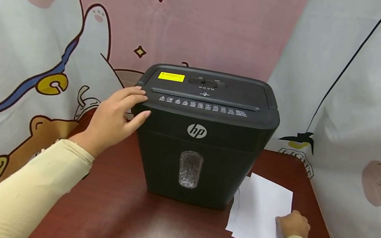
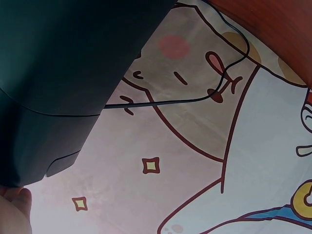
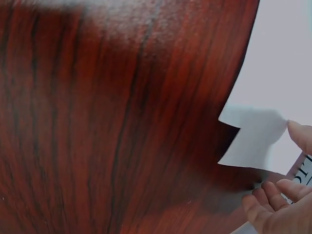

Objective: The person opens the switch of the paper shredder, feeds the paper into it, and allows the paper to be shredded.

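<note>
A black HP paper shredder (image 1: 164,157) stands upright on the table, with a small window in its front showing shredded bits. My left hand (image 1: 114,116) touches its upper left corner, fingers spread over the top edge and thumb against the front. In the left wrist view only part of that hand (image 2: 14,209) shows at the shredder's (image 2: 44,87) edge. Sheets of white paper (image 1: 262,208) lie to the right of the shredder, slightly overlapped. My right hand (image 1: 294,224) is at their right edge. In the right wrist view its thumb touches the paper (image 3: 263,141); the loosely bent fingers lie beyond the edge.
The reddish-brown wooden table (image 1: 102,205) carries everything. A cartoon-printed cloth (image 1: 211,20) hangs close behind and along both sides. A black cord (image 2: 185,101) runs from the shredder. The shredder's top has a long feed slot, a switch and a yellow label (image 1: 171,77).
</note>
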Demonstrator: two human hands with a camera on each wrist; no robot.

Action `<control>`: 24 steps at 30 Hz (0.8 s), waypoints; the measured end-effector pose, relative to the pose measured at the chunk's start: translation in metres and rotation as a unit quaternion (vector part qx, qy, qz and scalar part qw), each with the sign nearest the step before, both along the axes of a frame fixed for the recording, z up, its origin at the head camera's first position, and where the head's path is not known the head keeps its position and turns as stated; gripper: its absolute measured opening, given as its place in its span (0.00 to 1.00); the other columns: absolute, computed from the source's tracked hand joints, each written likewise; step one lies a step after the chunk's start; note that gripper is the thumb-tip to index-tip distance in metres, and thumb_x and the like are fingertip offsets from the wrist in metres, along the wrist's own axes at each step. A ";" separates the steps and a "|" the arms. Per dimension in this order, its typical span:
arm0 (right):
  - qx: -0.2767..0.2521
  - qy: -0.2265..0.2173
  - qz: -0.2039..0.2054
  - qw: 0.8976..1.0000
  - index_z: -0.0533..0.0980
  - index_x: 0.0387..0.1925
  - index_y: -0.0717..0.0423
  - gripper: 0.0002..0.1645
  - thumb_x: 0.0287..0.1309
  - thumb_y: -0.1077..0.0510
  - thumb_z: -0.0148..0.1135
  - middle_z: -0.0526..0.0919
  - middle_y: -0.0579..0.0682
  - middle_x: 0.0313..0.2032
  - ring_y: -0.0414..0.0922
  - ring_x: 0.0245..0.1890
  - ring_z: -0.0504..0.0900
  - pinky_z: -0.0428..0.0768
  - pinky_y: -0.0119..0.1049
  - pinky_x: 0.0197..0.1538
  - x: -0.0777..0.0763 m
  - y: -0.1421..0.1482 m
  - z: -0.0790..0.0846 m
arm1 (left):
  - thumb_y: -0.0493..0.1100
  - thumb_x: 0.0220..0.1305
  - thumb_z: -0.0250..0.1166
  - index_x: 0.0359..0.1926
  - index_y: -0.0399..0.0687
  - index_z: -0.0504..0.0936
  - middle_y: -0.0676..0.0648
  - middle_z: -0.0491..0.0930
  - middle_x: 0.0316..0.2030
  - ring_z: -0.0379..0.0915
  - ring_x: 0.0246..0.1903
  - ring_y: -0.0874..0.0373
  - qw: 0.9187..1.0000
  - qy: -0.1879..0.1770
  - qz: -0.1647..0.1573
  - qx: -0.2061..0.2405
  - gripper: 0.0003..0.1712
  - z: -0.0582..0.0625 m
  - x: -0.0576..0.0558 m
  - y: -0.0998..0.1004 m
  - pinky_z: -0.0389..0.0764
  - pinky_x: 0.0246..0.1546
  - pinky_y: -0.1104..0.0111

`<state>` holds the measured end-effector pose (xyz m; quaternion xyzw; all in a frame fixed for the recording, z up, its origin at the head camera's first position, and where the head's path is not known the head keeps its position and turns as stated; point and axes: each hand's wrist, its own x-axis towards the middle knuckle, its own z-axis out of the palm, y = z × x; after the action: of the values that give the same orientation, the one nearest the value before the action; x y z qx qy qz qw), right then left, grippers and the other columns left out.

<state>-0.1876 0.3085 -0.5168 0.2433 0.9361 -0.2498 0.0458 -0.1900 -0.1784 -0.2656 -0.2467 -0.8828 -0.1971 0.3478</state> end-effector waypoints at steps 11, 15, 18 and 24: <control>0.022 0.007 0.007 1.000 0.67 0.45 0.84 0.28 0.53 0.60 0.61 0.72 0.79 0.40 0.71 0.43 0.69 0.71 0.60 0.47 -0.007 -0.002 -0.008 | 0.41 0.60 0.67 0.51 0.34 0.81 0.38 0.77 0.55 0.69 0.59 0.44 1.000 -0.002 0.002 0.005 0.20 0.000 0.001 -0.001 0.74 0.55 0.50; 0.031 0.017 0.015 0.999 0.69 0.40 0.85 0.24 0.52 0.62 0.57 0.74 0.78 0.38 0.72 0.43 0.71 0.69 0.60 0.49 -0.008 -0.003 -0.008 | 0.41 0.60 0.67 0.51 0.34 0.81 0.38 0.77 0.55 0.70 0.59 0.45 1.000 0.002 0.000 0.006 0.20 -0.001 0.001 -0.001 0.74 0.55 0.51; 0.033 0.016 0.013 0.999 0.70 0.38 0.85 0.23 0.50 0.63 0.55 0.74 0.79 0.37 0.72 0.44 0.71 0.69 0.60 0.49 -0.008 -0.004 -0.005 | 0.41 0.60 0.67 0.51 0.35 0.81 0.38 0.77 0.55 0.70 0.59 0.45 1.000 0.002 0.000 0.007 0.20 -0.001 0.001 0.000 0.74 0.55 0.51; 0.030 -0.010 -0.006 0.999 0.70 0.38 0.86 0.22 0.52 0.63 0.53 0.73 0.79 0.38 0.72 0.44 0.71 0.71 0.60 0.50 -0.008 -0.007 0.001 | 0.41 0.60 0.68 0.51 0.34 0.81 0.38 0.77 0.55 0.69 0.59 0.45 1.000 0.002 -0.003 0.010 0.20 -0.001 0.001 0.000 0.75 0.53 0.51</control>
<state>-0.1953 0.3015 -0.5160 0.2529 0.9412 -0.2190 0.0466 -0.1894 -0.1780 -0.2668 -0.2464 -0.8794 -0.2060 0.3514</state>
